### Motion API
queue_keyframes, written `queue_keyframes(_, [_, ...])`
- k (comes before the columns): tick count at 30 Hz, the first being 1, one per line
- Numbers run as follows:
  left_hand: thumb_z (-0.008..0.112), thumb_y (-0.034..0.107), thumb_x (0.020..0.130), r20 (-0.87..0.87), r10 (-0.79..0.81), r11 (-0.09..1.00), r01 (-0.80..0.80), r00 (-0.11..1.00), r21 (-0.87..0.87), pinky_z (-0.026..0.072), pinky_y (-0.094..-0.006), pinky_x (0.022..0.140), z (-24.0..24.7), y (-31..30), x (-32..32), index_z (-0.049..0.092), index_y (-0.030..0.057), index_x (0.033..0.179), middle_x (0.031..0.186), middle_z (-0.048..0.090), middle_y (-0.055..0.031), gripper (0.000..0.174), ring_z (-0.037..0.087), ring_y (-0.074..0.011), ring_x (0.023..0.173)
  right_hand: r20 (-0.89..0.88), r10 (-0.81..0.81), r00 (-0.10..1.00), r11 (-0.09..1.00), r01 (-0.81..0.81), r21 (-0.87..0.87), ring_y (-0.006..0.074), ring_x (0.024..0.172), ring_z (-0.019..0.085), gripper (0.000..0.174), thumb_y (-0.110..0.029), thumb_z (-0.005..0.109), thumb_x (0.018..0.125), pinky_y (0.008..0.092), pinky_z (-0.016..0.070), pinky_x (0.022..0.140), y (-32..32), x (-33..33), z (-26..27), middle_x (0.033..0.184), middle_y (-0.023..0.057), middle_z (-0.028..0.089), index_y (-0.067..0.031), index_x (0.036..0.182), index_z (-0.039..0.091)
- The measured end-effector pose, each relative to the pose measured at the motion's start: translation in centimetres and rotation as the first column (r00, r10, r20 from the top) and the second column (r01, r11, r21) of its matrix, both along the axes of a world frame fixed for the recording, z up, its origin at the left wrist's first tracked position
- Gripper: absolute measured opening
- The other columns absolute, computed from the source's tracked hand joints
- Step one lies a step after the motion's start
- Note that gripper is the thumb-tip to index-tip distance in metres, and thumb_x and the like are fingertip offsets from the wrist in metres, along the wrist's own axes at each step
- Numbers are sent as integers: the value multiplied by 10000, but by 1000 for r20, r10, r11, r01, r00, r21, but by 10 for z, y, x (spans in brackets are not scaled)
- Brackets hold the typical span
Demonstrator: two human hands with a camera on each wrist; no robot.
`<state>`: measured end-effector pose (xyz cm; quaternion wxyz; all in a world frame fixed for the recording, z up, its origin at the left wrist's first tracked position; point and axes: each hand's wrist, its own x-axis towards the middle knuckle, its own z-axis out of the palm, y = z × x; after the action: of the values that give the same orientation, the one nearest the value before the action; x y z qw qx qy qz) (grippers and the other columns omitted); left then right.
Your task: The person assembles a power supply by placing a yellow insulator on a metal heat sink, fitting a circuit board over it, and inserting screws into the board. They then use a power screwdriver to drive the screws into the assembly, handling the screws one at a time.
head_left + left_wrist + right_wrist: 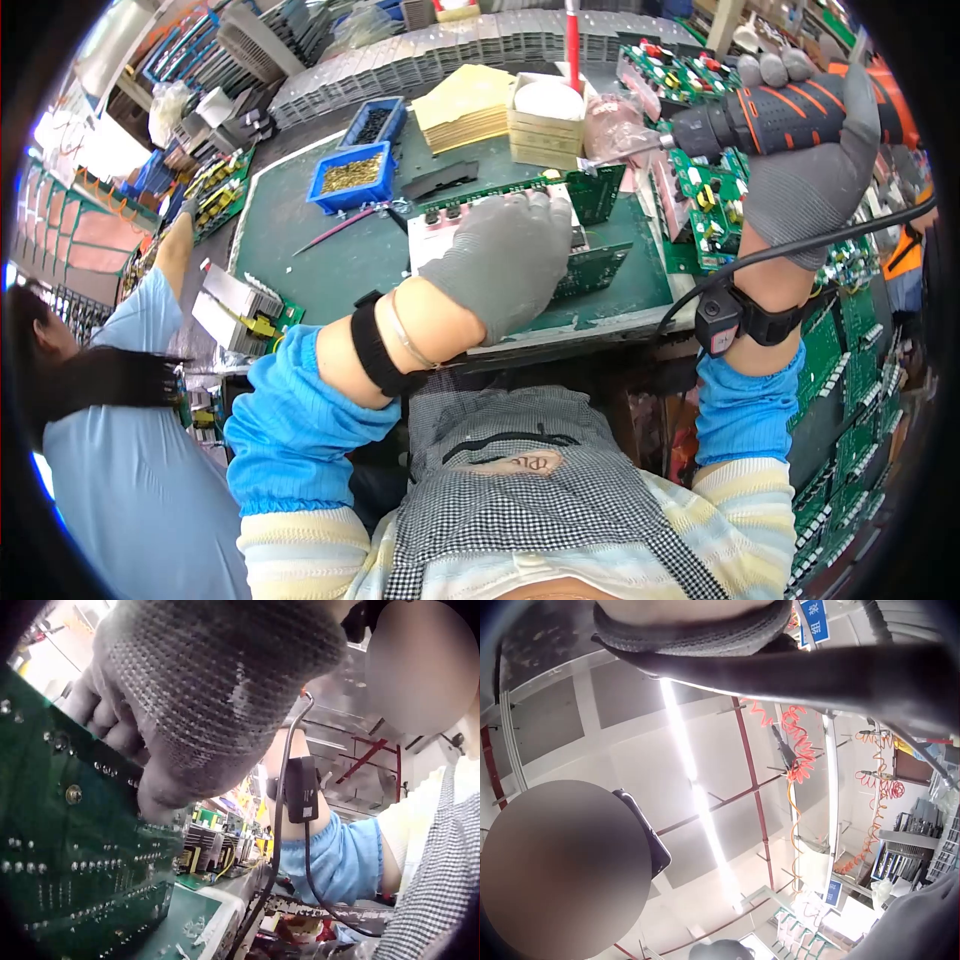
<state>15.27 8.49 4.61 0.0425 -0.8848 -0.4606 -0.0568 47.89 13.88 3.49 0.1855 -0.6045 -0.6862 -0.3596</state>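
Note:
My gloved left hand (505,260) grips a green circuit board (595,270) with a white panel (430,243) beside it, over the green bench mat. In the left wrist view the thumb and fingers wrap over the top edge of the board (82,817), whose soldered side faces the camera. My gloved right hand (815,190) holds a black and orange electric screwdriver (790,115) sideways, raised right of the board. Its bit points left and ends close over the board's far right corner. In the right wrist view only some grey glove (911,926) shows, low at the right.
Blue bins of brass screws (352,175) and dark parts (377,122) stand behind the board, near yellow sheets (465,105) and a wooden box (545,140). A pink-handled tool (335,230) lies left. Populated boards (705,200) and a black cable (800,243) are right. Another person works left.

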Motion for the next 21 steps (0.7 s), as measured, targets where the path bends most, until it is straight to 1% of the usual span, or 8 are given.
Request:
queue_keyframes(2, [751, 232, 835, 90, -8, 1000, 9, 996, -19, 530, -433, 897, 4, -3, -7, 537, -26, 1240, 1095, 658, -175, 525, 662, -333, 1060, -8, -22, 1000, 1000, 22, -15, 409, 1231, 551, 394, -182, 553, 951, 507, 449, 1039, 0, 6, -8, 1357, 185, 579, -113, 1337, 596])
queue_keyframes(3, [773, 262, 819, 240, -16, 997, 34, 971, -73, 528, -433, 912, 5, -3, -16, 522, -14, 1296, 1123, 660, -189, 606, 659, -344, 1063, 7, -32, 999, 999, 32, -28, 409, 1232, 549, 390, -186, 553, 954, 507, 446, 1040, -8, 7, -15, 1357, 187, 580, -110, 1334, 598])
queue_keyframes(6, [802, 293, 793, 371, 67, 992, -101, 926, 73, 526, -431, 932, 30, -21, -46, 497, -1, 1358, 1181, 658, -203, 706, 652, -366, 1085, 25, -46, 999, 998, 48, -51, 411, 1233, 545, 381, -195, 552, 961, 507, 439, 1042, -21, 16, -28, 1356, 194, 580, -99, 1326, 601])
queue_keyframes(7, [840, 317, 749, 338, 91, 980, -144, 937, 134, 525, -439, 943, 29, -25, -58, 486, 1, 1385, 1206, 656, -216, 793, 647, -374, 1109, 14, -51, 999, 997, 52, -57, 412, 1234, 543, 378, -199, 552, 963, 506, 436, 1042, -22, 18, -32, 1355, 196, 580, -96, 1323, 603])
queue_keyframes(10, [840, 309, 742, 213, 177, 982, -188, 961, 31, 532, -444, 929, 9, -35, -61, 501, -7, 1363, 1198, 660, -217, 775, 651, -371, 1106, -33, -81, 996, 996, 80, -33, 408, 1259, 529, 385, -204, 549, 967, 507, 422, 1064, -17, 19, -41, 1370, 198, 573, -97, 1333, 599])
queue_keyframes(13, [803, 303, 780, 187, 166, 983, -179, 968, 50, 544, -430, 899, -1, -34, -59, 491, -20, 1353, 1198, 663, -221, 728, 661, -381, 1082, 60, -69, 996, 998, 68, 12, 400, 1303, 504, 409, -200, 545, 965, 522, 395, 1105, -23, 12, -35, 1398, 192, 556, -113, 1364, 584])
queue_keyframes(18, [772, 311, 812, 99, 242, 968, -248, 965, 45, 546, -437, 876, -9, -34, -51, 490, -23, 1351, 1201, 665, -228, 694, 669, -392, 1061, 134, 21, 991, 993, -35, 109, 391, 1153, 582, 352, -224, 586, 967, 498, 459, 1010, -32, -4, -20, 1254, 194, 617, -44, 1269, 603])
queue_keyframes(21, [771, 320, 815, 98, 274, 962, -273, 957, -30, 541, -444, 898, 0, -36, -48, 489, -21, 1363, 1228, 660, -227, 704, 666, -395, 1079, -11, 137, 991, 978, -133, 159, 372, 1120, 583, 345, -227, 595, 964, 482, 461, 984, -19, -12, -3, 1223, 183, 616, -44, 1257, 602])
